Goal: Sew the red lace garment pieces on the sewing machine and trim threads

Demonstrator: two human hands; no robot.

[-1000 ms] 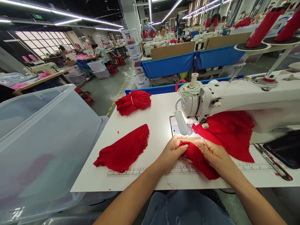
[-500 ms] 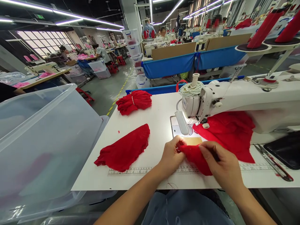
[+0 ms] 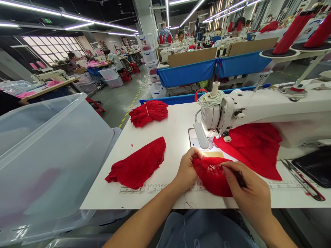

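Note:
A red lace fabric piece (image 3: 213,177) hangs spread between my hands, just in front of the sewing machine (image 3: 212,117). My left hand (image 3: 190,168) pinches its upper left edge. At the upper right edge, my right hand (image 3: 245,184) has thumb and fingers closed on the fabric; something dark shows under its fingers, too hidden to name. A larger red cloth (image 3: 256,148) lies under the machine arm. On the left of the table rests another red lace piece (image 3: 139,163), and behind it a tied bundle of red fabric (image 3: 149,113).
Metal tweezers or snips (image 3: 303,181) lie at the right beside a black object (image 3: 314,167). A printed ruler (image 3: 144,189) runs along the table's front. A large clear plastic bin (image 3: 57,162) stands left. Red thread cones (image 3: 292,34) rise at upper right.
The red lace piece is now spread wider and flatter between my hands, showing its openwork. My right hand has shifted slightly down and right.

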